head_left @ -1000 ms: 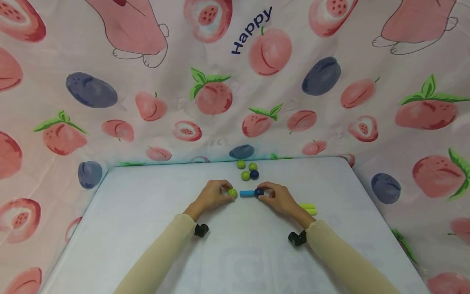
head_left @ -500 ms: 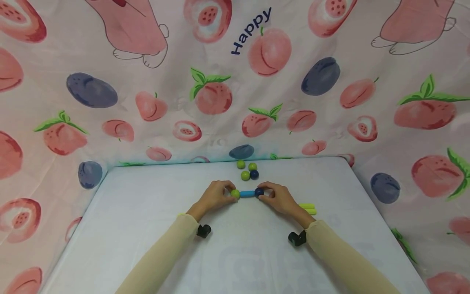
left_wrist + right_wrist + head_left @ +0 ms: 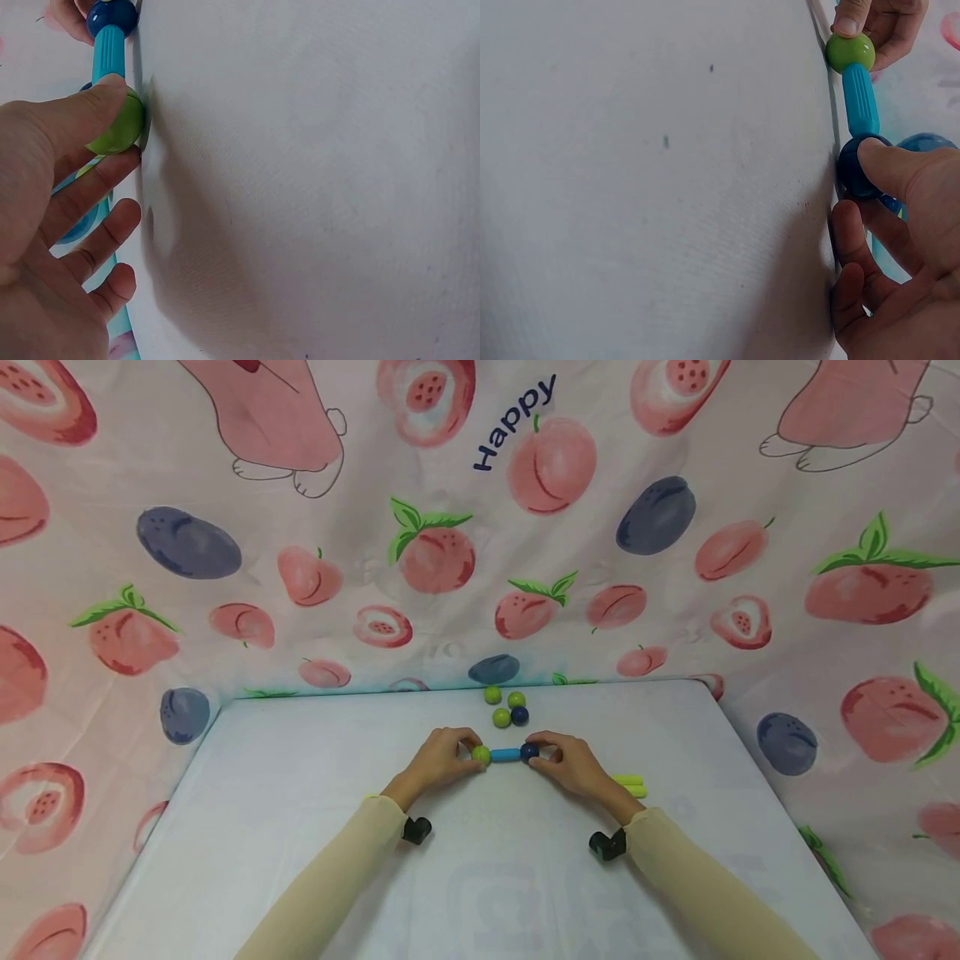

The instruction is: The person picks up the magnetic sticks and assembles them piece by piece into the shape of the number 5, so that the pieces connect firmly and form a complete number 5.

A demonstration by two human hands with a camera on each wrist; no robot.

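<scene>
My left hand (image 3: 438, 758) pinches a glossy green ball (image 3: 482, 755) between thumb and fingers. A short ribbed blue rod (image 3: 506, 755) runs sideways from that ball to a dark blue ball (image 3: 529, 752), which my right hand (image 3: 567, 764) pinches at the other end. The three pieces form one straight line low over the white table. In the left wrist view the green ball (image 3: 124, 127) meets the rod's end, under my thumb. The right wrist view has my thumb pressed on the dark blue ball (image 3: 860, 169), the rod (image 3: 860, 101) ending against it.
Just behind the hands sit three loose green balls (image 3: 501, 717) and one dark blue ball (image 3: 520, 716), near the back edge of the white table (image 3: 315, 827). Yellow rods (image 3: 630, 787) lie beside my right wrist. A fruit-print cloth (image 3: 450, 552) hangs behind.
My left hand has moved slightly right, bringing its green ball from a small gap up against the blue rod's left end. The right hand has stayed in place. Nothing visibly moved in the last half second.
</scene>
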